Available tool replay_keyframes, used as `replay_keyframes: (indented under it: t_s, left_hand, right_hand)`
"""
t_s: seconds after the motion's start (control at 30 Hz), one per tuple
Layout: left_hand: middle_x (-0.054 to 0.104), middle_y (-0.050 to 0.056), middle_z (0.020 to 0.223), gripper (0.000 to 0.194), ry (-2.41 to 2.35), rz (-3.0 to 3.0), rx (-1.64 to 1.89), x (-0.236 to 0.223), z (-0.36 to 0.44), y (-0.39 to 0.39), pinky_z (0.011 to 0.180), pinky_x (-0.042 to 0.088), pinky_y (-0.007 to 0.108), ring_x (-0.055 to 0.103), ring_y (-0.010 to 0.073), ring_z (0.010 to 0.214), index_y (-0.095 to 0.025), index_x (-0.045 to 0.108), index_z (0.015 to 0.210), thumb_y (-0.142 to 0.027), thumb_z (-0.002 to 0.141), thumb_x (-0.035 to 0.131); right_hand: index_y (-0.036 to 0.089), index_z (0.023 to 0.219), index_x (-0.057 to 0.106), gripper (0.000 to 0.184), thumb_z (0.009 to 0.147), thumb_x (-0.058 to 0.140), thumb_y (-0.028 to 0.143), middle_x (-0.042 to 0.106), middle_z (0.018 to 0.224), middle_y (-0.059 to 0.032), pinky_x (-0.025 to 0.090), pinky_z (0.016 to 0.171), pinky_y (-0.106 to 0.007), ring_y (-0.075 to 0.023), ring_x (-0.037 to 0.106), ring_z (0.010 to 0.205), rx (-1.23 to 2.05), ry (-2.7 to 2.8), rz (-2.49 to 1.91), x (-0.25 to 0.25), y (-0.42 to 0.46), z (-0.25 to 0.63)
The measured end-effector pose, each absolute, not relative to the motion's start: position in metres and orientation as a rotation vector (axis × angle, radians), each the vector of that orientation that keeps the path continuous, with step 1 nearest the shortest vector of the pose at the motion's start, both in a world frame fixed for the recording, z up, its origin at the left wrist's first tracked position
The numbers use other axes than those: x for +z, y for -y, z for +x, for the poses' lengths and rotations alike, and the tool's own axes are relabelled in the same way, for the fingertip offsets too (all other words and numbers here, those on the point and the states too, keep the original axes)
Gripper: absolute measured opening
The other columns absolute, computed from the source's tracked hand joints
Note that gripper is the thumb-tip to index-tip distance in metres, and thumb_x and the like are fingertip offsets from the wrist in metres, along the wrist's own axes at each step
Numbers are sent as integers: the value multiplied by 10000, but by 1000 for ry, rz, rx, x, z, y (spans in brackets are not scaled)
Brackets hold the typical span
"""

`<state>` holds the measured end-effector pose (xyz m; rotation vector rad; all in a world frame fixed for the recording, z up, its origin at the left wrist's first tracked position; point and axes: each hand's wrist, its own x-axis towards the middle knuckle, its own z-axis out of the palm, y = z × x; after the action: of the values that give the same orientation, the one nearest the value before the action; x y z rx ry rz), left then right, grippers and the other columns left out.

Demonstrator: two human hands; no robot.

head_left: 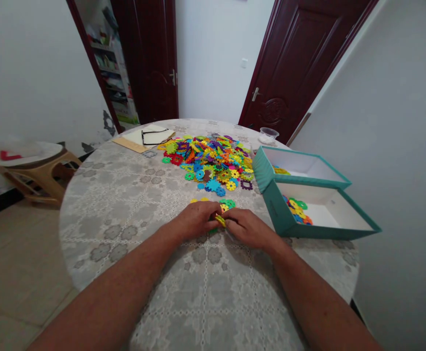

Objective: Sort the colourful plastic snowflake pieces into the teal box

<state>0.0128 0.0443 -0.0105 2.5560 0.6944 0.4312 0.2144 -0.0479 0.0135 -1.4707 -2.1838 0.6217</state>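
Note:
My left hand (200, 218) and my right hand (247, 226) meet near the middle of the round table, thumbs and fingers pinched on a yellow notched plastic disc (220, 221). Just beyond my fingers lie green discs (229, 203) and some yellow ones, partly hidden behind my hands. A bit of green shows below the yellow disc; whether it is joined to it I cannot tell. Farther back spreads a big pile of notched plastic pieces (213, 158) in many colours, mostly round, with a purple square frame (246, 185) at its right edge.
Two teal boxes (330, 233) with white insides stand at the right, holding some pieces. Black-framed glasses (154, 137) rest on papers (132, 141) at the back left. A clear plastic tub (269, 135) is at the back right. A wooden stool (40, 175) stands left of the table (99, 204).

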Motion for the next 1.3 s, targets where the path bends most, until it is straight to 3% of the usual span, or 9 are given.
replay_keyframes:
  t_s: [0.17,0.3,0.4,0.6,0.77,0.93,1.03,1.2,1.3]
  left_hand:
    - [697,-7,854,89,-699,2505,425,-7,12,-46,663,377,262,598,147,745,-211,656,943,-276,902,701]
    - [730,4,982,202,-764,2517,417,8,-3,-55,751,432,265,643,167,855,-241,690,1084,-267,885,710]
    - [741,16,1069,237,-906,2505,344,18,-17,-64,787,452,272,660,184,929,-255,693,1099,-241,863,713]
    - [748,22,1081,284,-1014,2507,38,26,-29,-59,774,466,279,678,211,950,-265,708,1072,-240,796,768]
    - [719,60,1142,400,-1085,2579,35,18,-29,-46,807,492,301,678,248,1008,-259,691,1166,-293,781,797]
    - [729,53,1043,212,-1120,2548,83,2,-30,-42,748,470,290,671,225,921,-221,694,1030,-254,823,721]
    - [732,53,1020,205,-1161,2519,103,-2,-31,-42,729,458,290,667,223,900,-213,689,1016,-259,817,711]
    - [737,55,1011,195,-1202,2480,133,-3,-30,-37,711,452,288,668,220,880,-214,684,1003,-240,810,687]
    - [743,61,1048,267,-1235,2451,154,-2,-28,-33,738,468,282,676,214,905,-211,680,1069,-219,802,688]
  right_hand:
    - [188,964,704,130,998,602,260,704,866,-24,375,712,-269,-167,590,789,552,2189,-1495,9,48,215]
    - [183,896,675,173,1002,543,216,694,872,-41,388,735,-282,-179,597,805,442,2153,-1553,9,46,225]
    - [197,975,713,153,980,562,217,723,893,-31,418,738,-279,-185,620,816,576,2125,-1567,13,47,233]
    - [205,1247,717,332,941,592,173,767,1131,-68,486,889,-317,-210,673,965,667,2174,-1456,4,50,216]
    - [161,1323,658,367,968,616,242,688,1307,-156,441,1043,-374,-270,620,1200,509,2191,-1563,-10,51,191]
    - [174,1218,633,287,943,633,253,625,1274,-146,429,983,-350,-265,579,1168,427,2172,-1682,-9,52,180]
    - [189,1155,595,277,890,669,214,622,1225,-117,425,924,-323,-246,579,1116,453,2111,-1673,-6,53,179]
    - [222,1053,578,198,872,642,173,668,951,-5,394,760,-267,-183,601,875,625,2063,-1530,-4,53,184]
    - [221,1028,620,171,868,629,163,693,930,-3,394,730,-257,-181,618,856,630,2084,-1466,-5,53,187]
